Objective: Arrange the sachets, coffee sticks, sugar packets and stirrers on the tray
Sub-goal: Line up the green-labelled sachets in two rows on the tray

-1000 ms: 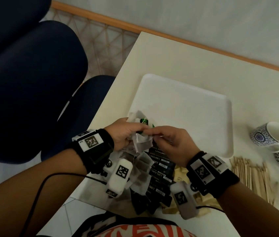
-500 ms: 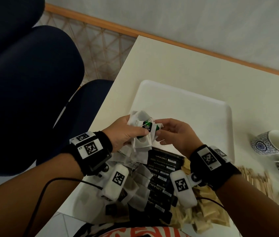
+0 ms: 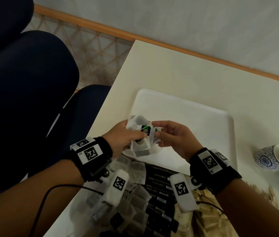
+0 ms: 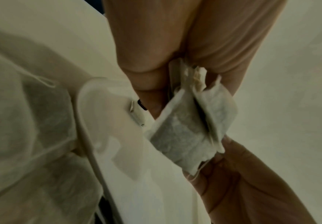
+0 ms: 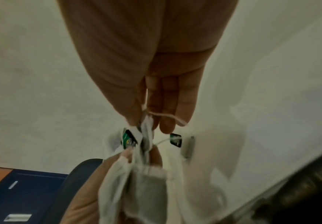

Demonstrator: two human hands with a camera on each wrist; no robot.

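Observation:
My left hand point(image 3: 132, 132) grips a bunch of white tea sachets point(image 3: 139, 147) with green tags above the near left corner of the white tray point(image 3: 195, 120). My right hand point(image 3: 162, 134) pinches the sachets' edge and a string from the right. The left wrist view shows the sachets point(image 4: 190, 133) between my fingers point(image 4: 148, 50). In the right wrist view a green tag point(image 5: 128, 139) sits by my fingertips point(image 5: 167, 125). More sachets point(image 3: 132, 202), black coffee sticks point(image 3: 159, 194) and tan sugar packets point(image 3: 202, 218) lie near the table's front edge. Wooden stirrers point(image 3: 263, 190) lie at the right.
Blue-patterned white cups point(image 3: 275, 158) stand on the table point(image 3: 178, 69) right of the tray. A dark blue chair point(image 3: 24, 100) stands left of the table. A cable point(image 3: 53, 190) runs across my left forearm.
Both hands rose with the bunch of sachets and shifted slightly toward the tray. My right hand drew back a little to the bunch's right edge.

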